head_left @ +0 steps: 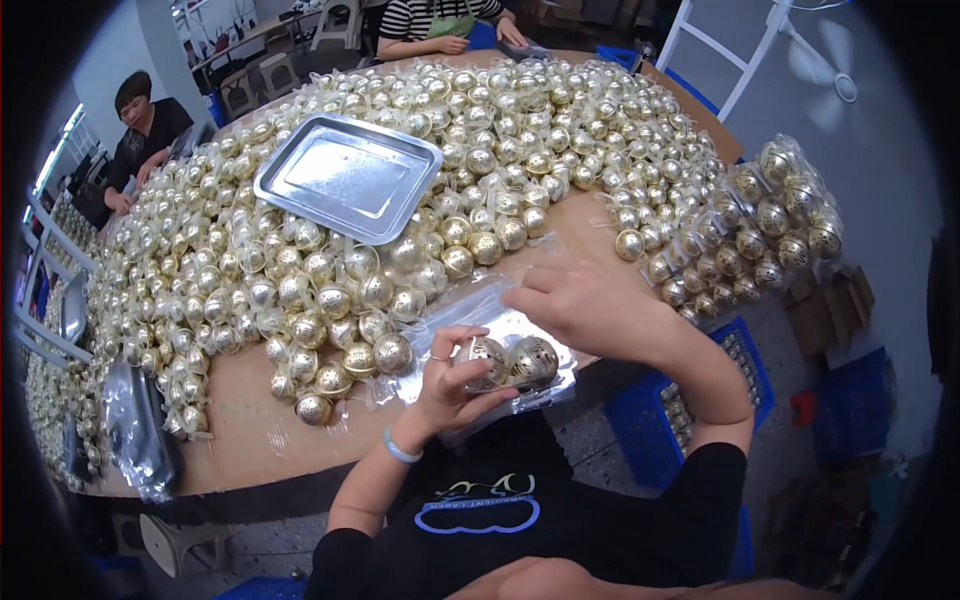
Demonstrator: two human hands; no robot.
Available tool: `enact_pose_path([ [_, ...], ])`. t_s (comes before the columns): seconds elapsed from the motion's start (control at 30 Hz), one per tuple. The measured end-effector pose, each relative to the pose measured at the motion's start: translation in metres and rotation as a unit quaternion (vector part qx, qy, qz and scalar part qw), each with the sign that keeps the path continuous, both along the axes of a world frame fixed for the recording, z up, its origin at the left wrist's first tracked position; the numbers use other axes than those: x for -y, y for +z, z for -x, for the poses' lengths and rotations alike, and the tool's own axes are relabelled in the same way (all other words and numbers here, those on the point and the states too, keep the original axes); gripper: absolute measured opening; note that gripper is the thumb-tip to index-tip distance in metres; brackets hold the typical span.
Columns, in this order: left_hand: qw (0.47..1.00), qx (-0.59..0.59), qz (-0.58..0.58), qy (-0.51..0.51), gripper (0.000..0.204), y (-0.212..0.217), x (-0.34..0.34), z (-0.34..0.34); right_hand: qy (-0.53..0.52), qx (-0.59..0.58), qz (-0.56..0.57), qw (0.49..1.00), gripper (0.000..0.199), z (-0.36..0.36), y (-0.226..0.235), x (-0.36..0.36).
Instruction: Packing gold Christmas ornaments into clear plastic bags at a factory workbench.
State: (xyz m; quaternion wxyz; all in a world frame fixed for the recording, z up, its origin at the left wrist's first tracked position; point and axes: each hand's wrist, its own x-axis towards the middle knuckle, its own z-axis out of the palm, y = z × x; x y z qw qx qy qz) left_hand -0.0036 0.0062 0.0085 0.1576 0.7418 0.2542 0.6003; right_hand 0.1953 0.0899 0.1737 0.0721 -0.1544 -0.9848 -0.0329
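My left hand, with a pale band on its wrist, is wrapped round a gold perforated ball near the table's front edge. A second gold perforated ball sits right beside it, on or in clear plastic. My right hand is just above and beyond the two balls, its fingers curled together. What its fingertips pinch, if anything, is hidden. Clear plastic bags lie spread under and behind my hands.
Heaps of gold balls in clear wrap cover the brown table. A metal tray rests on them. Bundled bags lie left. Packed balls stand right, above blue crates. Two people sit across the table.
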Motion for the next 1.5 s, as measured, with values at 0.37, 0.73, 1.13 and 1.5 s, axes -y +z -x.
enact_pose_path([
  [0.37,0.999,-0.002,-0.044,0.024,0.072,-0.009,0.006,0.009,-0.090,-0.289,0.447,0.842,0.060,-0.023,-0.085,0.030],
  [0.73,0.997,0.061,-0.057,-0.005,0.092,-0.011,0.004,0.011,-0.039,-0.316,0.049,0.947,0.040,-0.018,-0.106,0.064],
  [1.13,0.978,0.125,0.041,0.162,0.050,0.011,0.025,-0.023,-0.023,-0.152,-0.076,0.985,0.067,-0.004,-0.087,0.065],
  [1.5,0.989,0.034,0.017,0.145,0.031,0.048,0.033,-0.026,-0.008,-0.176,0.130,0.976,0.023,-0.015,-0.035,0.062],
])
